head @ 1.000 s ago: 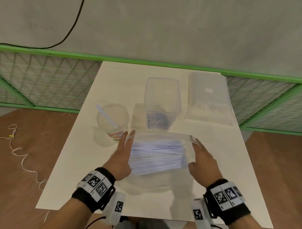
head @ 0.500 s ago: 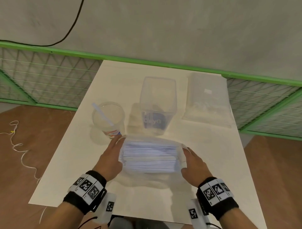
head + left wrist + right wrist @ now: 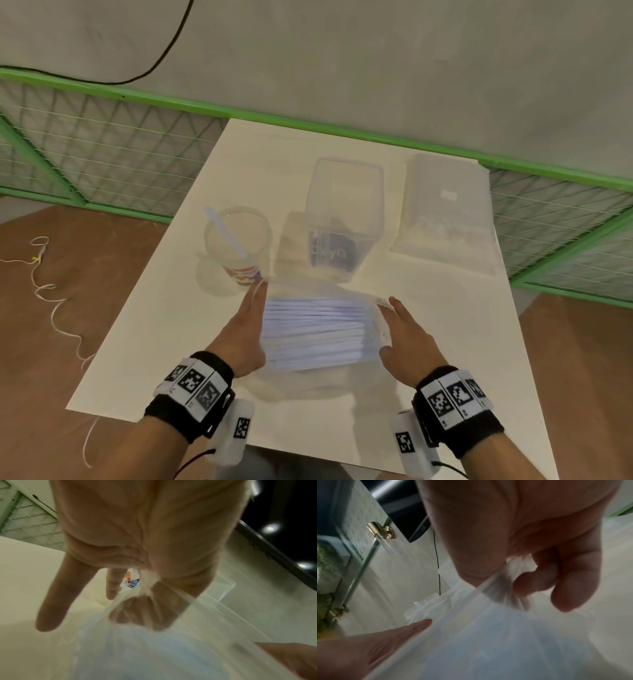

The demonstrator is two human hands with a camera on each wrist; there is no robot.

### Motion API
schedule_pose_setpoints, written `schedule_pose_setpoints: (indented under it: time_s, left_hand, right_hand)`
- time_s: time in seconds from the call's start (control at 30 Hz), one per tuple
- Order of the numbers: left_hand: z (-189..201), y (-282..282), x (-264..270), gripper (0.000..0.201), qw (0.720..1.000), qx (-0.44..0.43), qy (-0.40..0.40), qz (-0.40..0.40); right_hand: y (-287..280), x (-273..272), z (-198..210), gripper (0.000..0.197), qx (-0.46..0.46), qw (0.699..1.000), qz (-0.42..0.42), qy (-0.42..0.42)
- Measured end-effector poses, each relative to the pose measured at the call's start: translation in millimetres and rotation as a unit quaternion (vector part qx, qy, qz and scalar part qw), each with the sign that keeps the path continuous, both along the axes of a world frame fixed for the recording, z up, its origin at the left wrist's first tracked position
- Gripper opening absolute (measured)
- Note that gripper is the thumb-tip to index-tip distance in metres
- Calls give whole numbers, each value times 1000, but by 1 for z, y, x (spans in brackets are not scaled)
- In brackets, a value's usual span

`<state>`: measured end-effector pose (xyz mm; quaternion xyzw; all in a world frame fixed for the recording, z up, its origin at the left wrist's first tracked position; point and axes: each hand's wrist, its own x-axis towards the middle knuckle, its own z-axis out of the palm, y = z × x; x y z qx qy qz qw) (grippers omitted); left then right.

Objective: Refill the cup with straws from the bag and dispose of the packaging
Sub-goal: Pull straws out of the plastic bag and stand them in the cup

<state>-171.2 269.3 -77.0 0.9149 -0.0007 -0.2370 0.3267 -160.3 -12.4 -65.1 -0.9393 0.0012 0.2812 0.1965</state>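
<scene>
A clear plastic bag of white-lilac straws [image 3: 315, 332] hangs just above the white table [image 3: 144, 342], casting a shadow below it. My left hand [image 3: 255, 301] pinches the bag's left end; in the left wrist view the thumb and a finger pinch the gathered film [image 3: 145, 596] while the other fingers stay straight. My right hand [image 3: 388, 305] pinches the right end, with the film bunched under its thumb [image 3: 515, 574]. The clear cup [image 3: 238, 243] stands just beyond the left hand with one straw [image 3: 224, 231] in it.
A tall clear bin with a blue label [image 3: 342, 219] stands behind the bag. Another flat clear bag [image 3: 445, 212] lies at the back right. A green-framed mesh fence [image 3: 102, 164] runs behind the table. Cord trails on the floor at left.
Both hands have kept their pinch on the bag's ends, drawn it slightly toward me and come a little closer together. The cup and bin have stayed put.
</scene>
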Motion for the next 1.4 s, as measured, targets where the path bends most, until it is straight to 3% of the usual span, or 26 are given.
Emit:
schedule_pose_setpoints:
  time_s: [0.07,0.17,0.23,0.3,0.33,0.5,0.73,1.0,1.4]
  left_hand:
    - [-1,4,1,118,1000,-19,-18,1]
    - [-2,11,-3,116,998,-47,-49,7]
    - [-4,15,-8,111,995,-71,-63,28]
    - [-6,19,-10,96,992,-76,-67,68]
    - [-6,20,-11,89,992,-71,-69,81]
    - [-9,30,-13,86,986,-106,-110,61]
    - [2,45,-10,90,987,-108,-112,42]
    - [6,57,-6,97,985,-129,-104,43]
    - [-7,56,-4,92,988,-115,-87,59]
  right_hand:
    - [5,-3,3,69,-27,999,-14,-13]
    - [25,-13,15,47,-144,963,4,-230]
    - [51,-15,23,32,-58,946,36,-315]
    - [85,-11,21,29,65,959,104,-256]
    - [103,-6,17,33,85,963,143,-212]
    - [161,27,-23,55,47,946,270,-174]
    - [187,41,-42,53,-18,934,305,-185]
    - [195,47,-39,23,-71,934,297,-187]
    - [196,45,-39,22,-81,933,309,-166]
